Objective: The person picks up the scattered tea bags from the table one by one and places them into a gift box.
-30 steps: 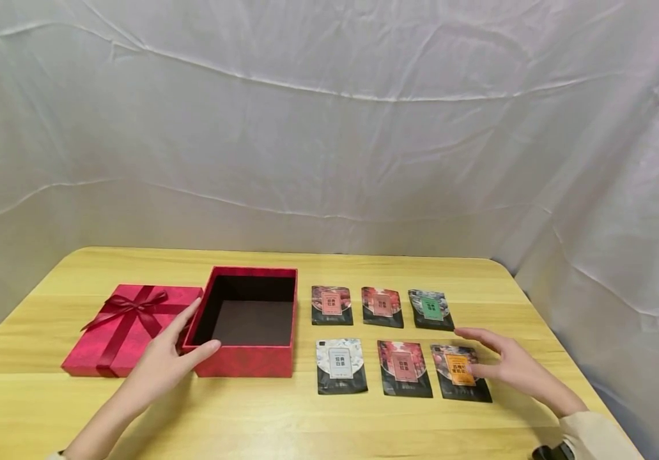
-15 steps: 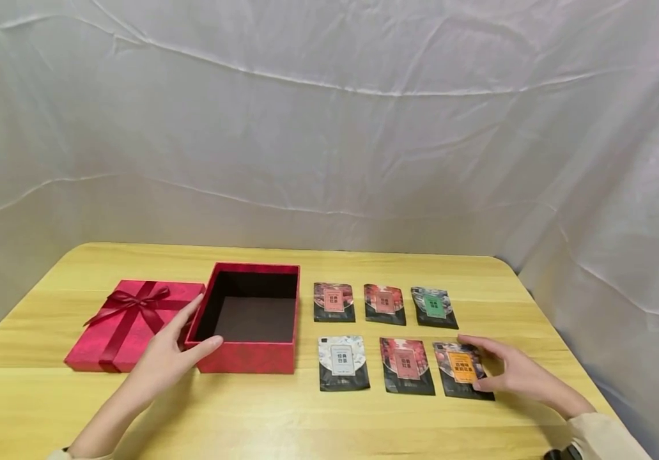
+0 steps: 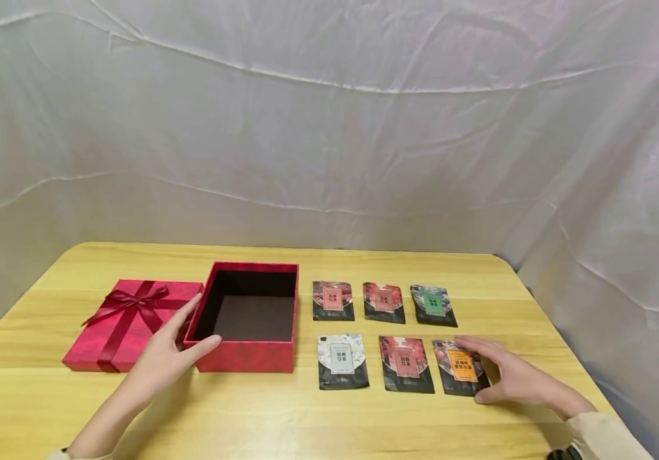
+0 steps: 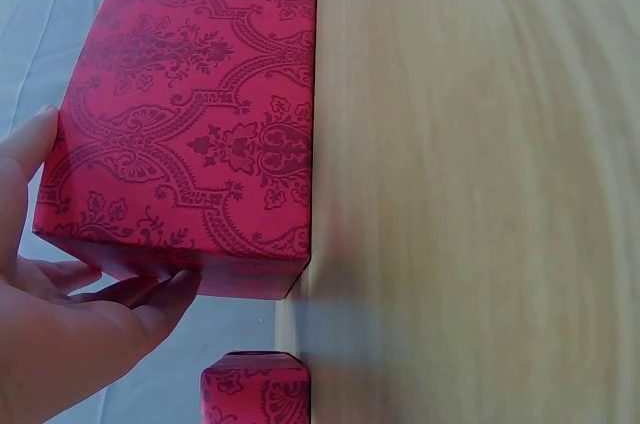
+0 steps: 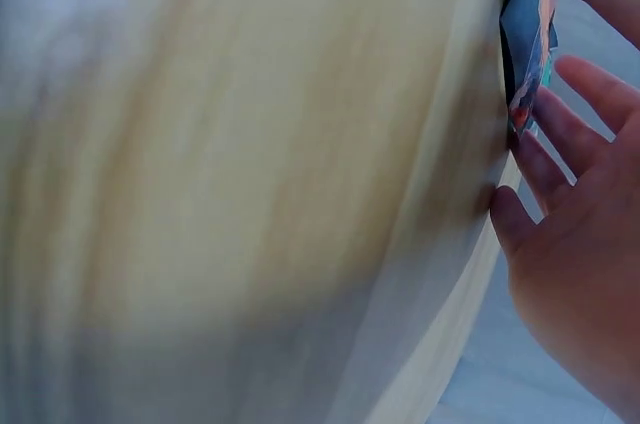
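My left hand rests against the front left corner of an uncovered red patterned gift box, dark inside. Its thumb lies along the front wall and its fingers reach along the left side; they look nearly straight in the left wrist view. At the right, my right hand pinches a tea pouch with an orange label lengthwise, thumb at its lower corner, fingers at its upper edge. In the right wrist view this dark pouch appears edge-on, slightly bowed between thumb and fingers, still close to the tabletop.
Left of the box lies its red lid with a bow. Beside the orange-labelled pouch are a red pouch and a white pouch. Behind them are two reddish pouches and a green-labelled pouch. A pale cloth hangs behind the table.
My right thumb has moved from the orange label to the pouch's lower right corner, and that corner has shifted slightly inward. My left hand and the box have stayed in place.
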`<state>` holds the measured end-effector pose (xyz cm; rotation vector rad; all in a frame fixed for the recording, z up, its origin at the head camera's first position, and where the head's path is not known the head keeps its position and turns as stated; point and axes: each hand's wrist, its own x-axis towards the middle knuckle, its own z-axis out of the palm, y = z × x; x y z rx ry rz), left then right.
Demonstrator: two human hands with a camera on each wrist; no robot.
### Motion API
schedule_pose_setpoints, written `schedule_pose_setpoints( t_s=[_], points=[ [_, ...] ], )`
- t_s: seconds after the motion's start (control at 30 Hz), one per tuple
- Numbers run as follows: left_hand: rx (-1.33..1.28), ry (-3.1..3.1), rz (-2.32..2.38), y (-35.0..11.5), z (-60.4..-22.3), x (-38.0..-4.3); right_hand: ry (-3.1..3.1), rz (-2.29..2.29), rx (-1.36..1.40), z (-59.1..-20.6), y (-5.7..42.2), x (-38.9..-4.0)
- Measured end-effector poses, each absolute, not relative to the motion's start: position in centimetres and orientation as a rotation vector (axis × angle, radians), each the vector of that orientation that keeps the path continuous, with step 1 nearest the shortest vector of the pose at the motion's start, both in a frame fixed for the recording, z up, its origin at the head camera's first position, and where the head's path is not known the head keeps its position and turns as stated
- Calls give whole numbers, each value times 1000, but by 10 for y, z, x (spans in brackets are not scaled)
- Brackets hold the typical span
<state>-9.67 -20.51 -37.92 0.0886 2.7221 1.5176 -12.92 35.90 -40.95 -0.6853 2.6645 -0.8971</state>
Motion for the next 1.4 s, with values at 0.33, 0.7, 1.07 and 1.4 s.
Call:
schedule_pose_setpoints(
  t_s=[0.33,0.7,1.07,1.4],
  points=[
    [97,2733,1505,-205,-381,-97,2788,-831,-723,-412,355,-125],
    [111,2726,1513,-204,-379,-99,2918,-779,-734,-404,339,-119],
    [111,2725,1526,-204,-380,-99,2924,-770,-808,-394,319,-115],
    [94,2720,1521,-205,-380,-98,2913,-768,-779,-390,302,-118]
  ],
)
